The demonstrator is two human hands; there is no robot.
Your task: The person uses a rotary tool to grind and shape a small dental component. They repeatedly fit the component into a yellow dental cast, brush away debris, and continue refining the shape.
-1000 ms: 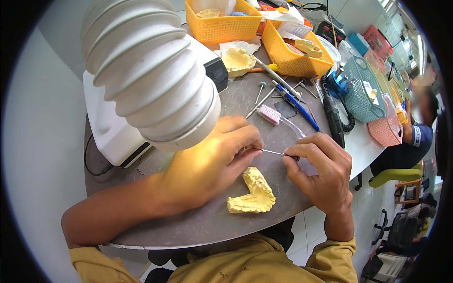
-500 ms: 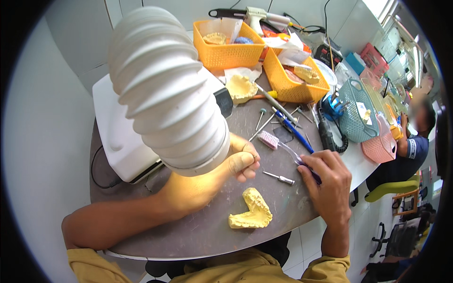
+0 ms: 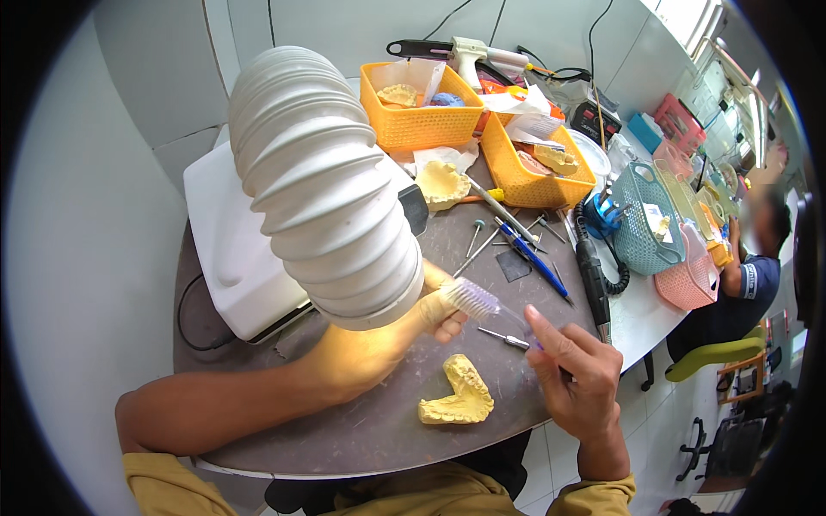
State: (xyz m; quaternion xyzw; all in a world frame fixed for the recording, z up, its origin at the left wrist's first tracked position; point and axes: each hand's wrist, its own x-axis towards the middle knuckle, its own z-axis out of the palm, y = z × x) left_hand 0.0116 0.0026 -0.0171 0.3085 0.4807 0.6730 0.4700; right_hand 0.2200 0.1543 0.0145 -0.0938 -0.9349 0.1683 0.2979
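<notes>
My right hand (image 3: pixel 575 378) grips the handle of a toothbrush (image 3: pixel 473 300) with pale bristles, held a little above the table. The brush head lies against the curled fingers of my left hand (image 3: pixel 440 311), which is partly hidden under a big white ribbed hose (image 3: pixel 323 189). I see nothing inside the left fingers. A yellow dental cast (image 3: pixel 460 397) lies on the grey round table (image 3: pixel 361 430) just below both hands. A thin metal tool (image 3: pixel 503 337) lies on the table between them.
Two orange baskets (image 3: pixel 413 120) (image 3: pixel 533 176) with casts stand at the back, near another cast (image 3: pixel 441 183), loose metal tools and a blue pen (image 3: pixel 532 260). A white machine (image 3: pixel 228 249) sits at left. Teal (image 3: pixel 650 225) and pink baskets stand at right; another person (image 3: pixel 748 275) sits beyond.
Both hands let go of the thin metal tool, which now lies on the table. My right hand picked up the toothbrush and brought its head to my left fingers.
</notes>
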